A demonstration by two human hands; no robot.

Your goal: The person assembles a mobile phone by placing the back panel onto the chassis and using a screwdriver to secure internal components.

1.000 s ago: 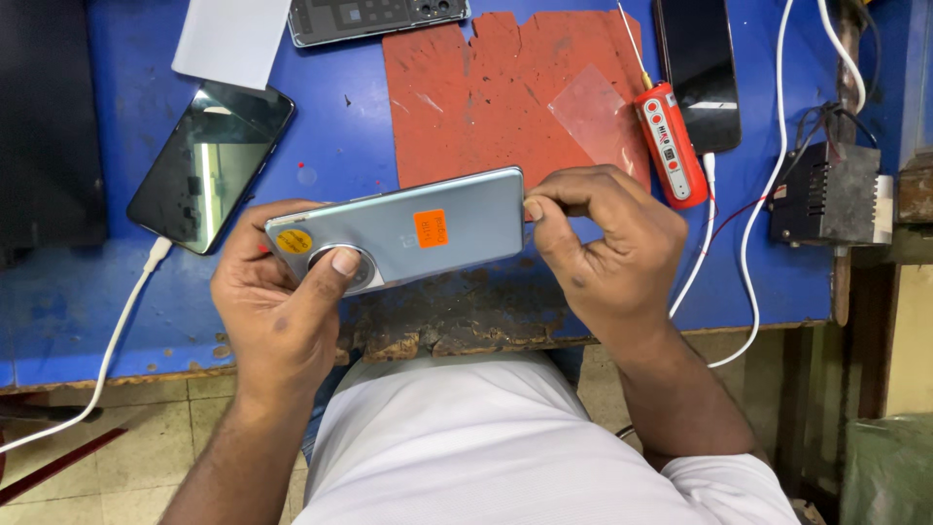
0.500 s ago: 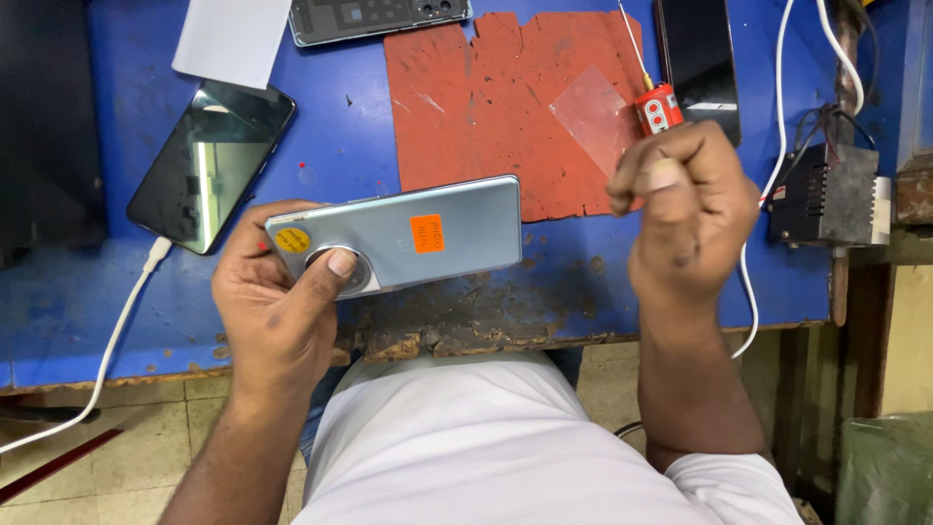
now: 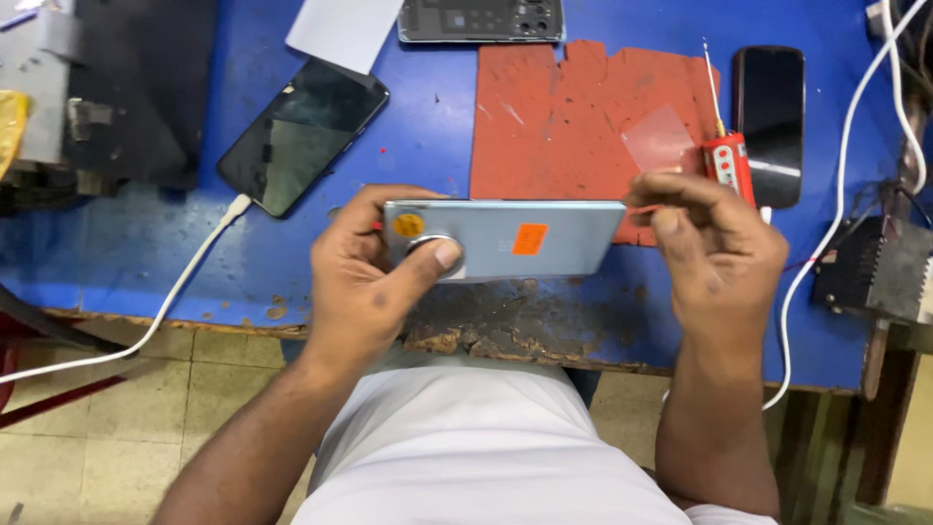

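The pale blue phone (image 3: 505,238) sits back-up just above the worn near edge of the blue workbench (image 3: 136,243), in the middle of the view, carrying an orange square sticker and a small round yellow one. The left hand (image 3: 374,282) grips its nine o'clock end, thumb pressed on the round camera ring and fingers wrapped behind. The right hand (image 3: 714,243) hovers at the three o'clock end with fingertips pinched together; whether they clamp the phone's corner or some small item I cannot tell. At one o'clock from the phone lies a red mat (image 3: 573,126) with a clear film square (image 3: 661,141) on it, a red-handled tool (image 3: 727,160) at its far edge, and a dark phone (image 3: 770,122) beyond that. At eleven o'clock another black phone (image 3: 301,136) lies plugged into a white cable (image 3: 165,301); at twelve o'clock an opened phone frame (image 3: 481,19) rests beside a white sheet (image 3: 340,29). The risks, as I judge them: the phone is held largely from one end over the chipped table lip, so a slackened left grip could tip it toward the floor. A thumb bearing on the camera ring could smudge or stress the lens. The right wrist is near the white lead (image 3: 826,243) at three o'clock, which it could snag, dragging the dark box (image 3: 875,272) there.
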